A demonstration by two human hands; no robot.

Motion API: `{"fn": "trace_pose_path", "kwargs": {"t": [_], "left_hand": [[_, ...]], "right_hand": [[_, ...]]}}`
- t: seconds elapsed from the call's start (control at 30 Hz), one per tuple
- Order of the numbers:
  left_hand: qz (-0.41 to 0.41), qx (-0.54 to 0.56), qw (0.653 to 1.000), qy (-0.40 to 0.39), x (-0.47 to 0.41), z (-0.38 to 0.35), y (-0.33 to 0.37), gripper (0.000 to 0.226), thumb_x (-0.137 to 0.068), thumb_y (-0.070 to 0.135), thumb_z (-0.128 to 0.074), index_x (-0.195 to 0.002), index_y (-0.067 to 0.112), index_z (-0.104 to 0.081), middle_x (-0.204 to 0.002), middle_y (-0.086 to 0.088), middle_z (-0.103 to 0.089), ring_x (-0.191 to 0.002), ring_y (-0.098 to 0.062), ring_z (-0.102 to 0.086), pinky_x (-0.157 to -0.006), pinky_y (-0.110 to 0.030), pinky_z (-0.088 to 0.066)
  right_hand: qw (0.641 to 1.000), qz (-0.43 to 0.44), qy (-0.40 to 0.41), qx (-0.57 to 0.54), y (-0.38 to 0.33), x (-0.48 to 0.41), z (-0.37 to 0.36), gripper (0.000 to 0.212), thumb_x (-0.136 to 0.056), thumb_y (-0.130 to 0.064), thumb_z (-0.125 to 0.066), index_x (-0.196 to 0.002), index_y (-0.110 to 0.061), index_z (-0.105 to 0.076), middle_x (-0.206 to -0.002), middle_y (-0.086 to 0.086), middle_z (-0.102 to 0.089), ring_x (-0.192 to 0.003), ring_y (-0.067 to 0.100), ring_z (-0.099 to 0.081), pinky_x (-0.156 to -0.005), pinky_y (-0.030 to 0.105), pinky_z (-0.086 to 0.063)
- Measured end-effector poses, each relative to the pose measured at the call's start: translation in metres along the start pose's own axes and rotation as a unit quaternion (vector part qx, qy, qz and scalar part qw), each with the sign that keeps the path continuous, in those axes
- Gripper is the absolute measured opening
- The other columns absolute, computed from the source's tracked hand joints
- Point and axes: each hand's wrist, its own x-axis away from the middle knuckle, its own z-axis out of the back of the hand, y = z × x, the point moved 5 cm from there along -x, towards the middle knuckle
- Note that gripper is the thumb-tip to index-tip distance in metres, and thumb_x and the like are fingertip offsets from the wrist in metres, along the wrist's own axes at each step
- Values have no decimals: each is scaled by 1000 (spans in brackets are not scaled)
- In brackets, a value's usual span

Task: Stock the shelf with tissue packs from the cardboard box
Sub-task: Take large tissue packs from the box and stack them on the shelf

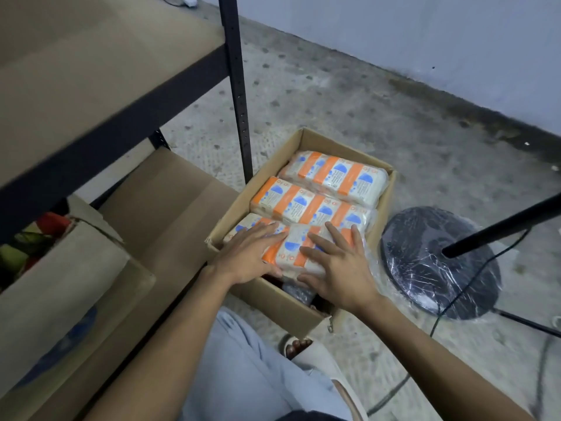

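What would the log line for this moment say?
step: picking from cardboard box | left hand: flat on nearest tissue pack | right hand: flat on same pack

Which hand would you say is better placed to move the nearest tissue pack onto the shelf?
Probably the left hand: both hands lie flat on the nearest tissue pack in the cardboard box, but the shelf stands on that side, so the right hand would reach across.

Orange-banded tissue packs (315, 205) lie flat, filling the open cardboard box (273, 294).
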Motion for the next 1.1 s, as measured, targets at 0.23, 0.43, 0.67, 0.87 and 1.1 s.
{"fn": "trace_pose_path", "kwargs": {"t": [0.23, 0.43, 0.67, 0.87, 1.1], "left_hand": [[-4, 23, 999, 43, 0, 1, 2, 67, -88, 51, -58, -147, 37, -30, -157, 13, -25, -147, -9, -11, -118, -43, -19], [-28, 40, 991, 125, 12, 11, 12, 50, -95, 38, -53, -143, 31, -42, -149, 10, -41, -143, -12, -27, -117, -36, -25], [-34, 77, 969, 232, 23, 16, 17, 37, -95, 32, -50, -132, 30, -56, -132, 14, -58, -130, -8, -47, -104, -44, -38], [-65, 84, 947, 303, 38, 51, 55, 34, -92, 38, -50, -122, 32, -64, -120, 17, -65, -117, -2, -52, -101, -37, -38], [-113, 53, 917, 378, 74, 110, 84, 31, -94, 30, -52, -122, 31, -65, -120, 17, -64, -118, -3, -52, -101, -31, -33]], "right_hand": [[995, -1, 49, -81, 12, -5, -5, 42, -80, -58, -53, -102, -28, -71, -112, -5, -68, -115, 30, -56, -104, 64, -26], [986, -16, 50, -161, 15, -8, 5, 43, -84, -58, -48, -104, -29, -71, -109, -9, -70, -108, 24, -56, -103, 54, -28], [970, 26, 95, -224, 10, -12, 41, 35, -86, -47, -54, -98, -22, -74, -100, -5, -73, -88, 11, -55, -77, 35, -47], [961, -8, 119, -248, 16, 3, 75, 28, -86, -43, -60, -101, -24, -74, -99, -10, -73, -88, 19, -57, -79, 26, -45], [946, 35, 206, -248, -6, 10, 143, 23, -84, -39, -66, -99, -24, -74, -98, -12, -72, -87, 15, -55, -79, 32, -47]]}}
